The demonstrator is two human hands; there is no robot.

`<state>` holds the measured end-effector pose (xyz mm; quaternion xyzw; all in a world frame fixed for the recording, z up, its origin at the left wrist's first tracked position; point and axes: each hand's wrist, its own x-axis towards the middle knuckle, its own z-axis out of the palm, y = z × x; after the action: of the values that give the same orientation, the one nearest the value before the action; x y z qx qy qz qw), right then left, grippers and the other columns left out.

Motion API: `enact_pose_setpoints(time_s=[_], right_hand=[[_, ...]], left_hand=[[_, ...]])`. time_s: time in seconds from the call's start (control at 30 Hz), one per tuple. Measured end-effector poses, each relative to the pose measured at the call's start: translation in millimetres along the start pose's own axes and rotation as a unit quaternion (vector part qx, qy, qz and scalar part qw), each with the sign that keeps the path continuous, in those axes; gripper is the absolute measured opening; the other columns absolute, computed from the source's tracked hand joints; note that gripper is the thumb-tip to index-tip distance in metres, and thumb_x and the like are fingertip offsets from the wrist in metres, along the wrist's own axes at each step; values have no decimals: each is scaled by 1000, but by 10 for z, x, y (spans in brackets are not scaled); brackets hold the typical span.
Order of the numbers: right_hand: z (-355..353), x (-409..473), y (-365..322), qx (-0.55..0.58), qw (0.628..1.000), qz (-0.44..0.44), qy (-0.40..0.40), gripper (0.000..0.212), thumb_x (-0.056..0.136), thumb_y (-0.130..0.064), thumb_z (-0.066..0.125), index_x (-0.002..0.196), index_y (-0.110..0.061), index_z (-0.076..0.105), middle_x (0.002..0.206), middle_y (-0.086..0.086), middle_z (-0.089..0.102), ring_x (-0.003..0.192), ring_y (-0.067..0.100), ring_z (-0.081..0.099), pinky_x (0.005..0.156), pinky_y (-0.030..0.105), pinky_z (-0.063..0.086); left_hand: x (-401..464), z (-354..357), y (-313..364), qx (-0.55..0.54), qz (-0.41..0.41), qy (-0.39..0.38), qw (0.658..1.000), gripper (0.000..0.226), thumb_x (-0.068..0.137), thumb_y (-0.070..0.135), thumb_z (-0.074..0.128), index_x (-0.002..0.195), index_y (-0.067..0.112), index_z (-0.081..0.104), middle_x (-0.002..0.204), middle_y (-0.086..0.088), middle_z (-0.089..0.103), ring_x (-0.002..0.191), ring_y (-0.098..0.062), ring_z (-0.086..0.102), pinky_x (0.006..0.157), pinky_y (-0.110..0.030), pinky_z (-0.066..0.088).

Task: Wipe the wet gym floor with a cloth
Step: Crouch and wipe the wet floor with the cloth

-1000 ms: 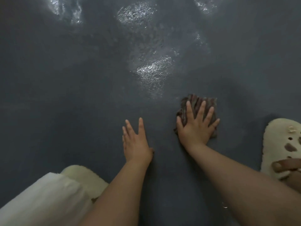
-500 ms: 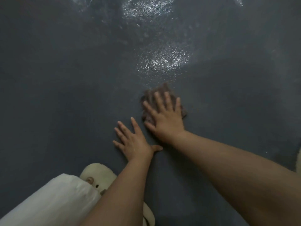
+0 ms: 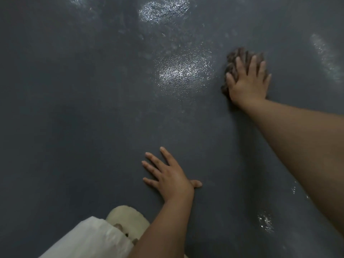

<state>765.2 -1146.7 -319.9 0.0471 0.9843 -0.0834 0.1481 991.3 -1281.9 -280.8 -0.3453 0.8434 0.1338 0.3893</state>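
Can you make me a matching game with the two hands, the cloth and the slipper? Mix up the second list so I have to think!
Things:
1. left hand
2. right hand
3. cloth
4. slipper

Descriptions:
A. cream-coloured, at the bottom edge beside the white clothing
B. flat on the bare floor, fingers spread
C. brown and bunched, under a palm
D. pressing down on the cloth, far out to the right

Pairs: 1-B, 2-D, 3-C, 4-A
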Motion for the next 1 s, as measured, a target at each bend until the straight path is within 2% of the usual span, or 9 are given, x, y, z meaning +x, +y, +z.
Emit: enact_pose_setpoints(time_s=[0.13,0.23,0.37,0.47,0.6,0.7,0.8,0.87,1.0], right_hand=[[-34,304,-306,15,996,91,-12,61,96,-55,23,151,-36,2,159,3,-12,144,33,-14,113,59,-7],[-86,453,-491,16,997,77,-19,62,96,-55,24,151,-36,1,159,3,-13,144,34,-15,111,60,-8],[-90,505,-707,-9,999,-11,-38,62,96,-55,25,151,-36,1,159,2,-13,144,33,-16,112,59,-10],[27,298,-961,-47,989,-138,-38,61,96,-56,27,150,-39,4,159,0,-11,144,32,-14,111,59,-9],[295,-312,-1306,-84,947,-305,-51,61,95,-56,31,149,-41,8,160,-1,-6,145,29,-12,112,56,-6],[494,-830,-1298,-107,908,-400,-63,63,93,-57,33,149,-41,10,160,-2,0,146,28,-8,113,55,-5],[558,-1283,-1049,-104,899,-415,-91,66,88,-61,25,149,-39,12,160,-2,2,146,26,-6,112,55,-6],[522,-1569,-898,-120,895,-407,-135,69,89,-62,28,150,-38,6,160,0,-5,146,27,-11,112,54,-9],[248,-1916,-806,-129,888,-374,-235,75,90,-55,46,149,-41,1,159,-1,-11,146,26,-11,114,54,-3]], left_hand=[[25,8,-10,5,5,-13,1000,140,64,60,75,143,11,-29,148,-25,-31,139,-45,-22,111,-61,7],[35,16,-15,11,8,-12,1000,140,63,62,74,143,11,-29,148,-26,-30,139,-45,-21,110,-62,8],[45,22,-17,3,11,-11,1000,140,62,61,75,144,12,-28,148,-26,-31,138,-46,-23,110,-63,7],[41,19,-19,-3,11,-11,1000,140,62,60,75,144,12,-28,148,-26,-31,138,-45,-22,110,-63,6],[4,4,-47,-5,22,-5,1000,139,61,61,75,146,14,-24,149,-25,-29,139,-44,-20,110,-62,7],[-36,-37,-171,-22,41,1,999,126,70,54,73,148,14,-19,153,-17,-27,143,-36,-18,114,-55,7],[-61,-138,-423,-86,69,21,994,97,90,30,62,149,10,-12,157,-4,-19,146,-21,-10,117,-36,7],[-89,-251,-579,-139,66,23,988,88,93,13,56,150,9,-10,158,-1,-15,147,-17,-1,115,-27,9],[-264,-519,-689,-182,69,50,980,85,91,8,57,151,9,-3,158,-5,-15,146,-22,4,115,-30,14]])
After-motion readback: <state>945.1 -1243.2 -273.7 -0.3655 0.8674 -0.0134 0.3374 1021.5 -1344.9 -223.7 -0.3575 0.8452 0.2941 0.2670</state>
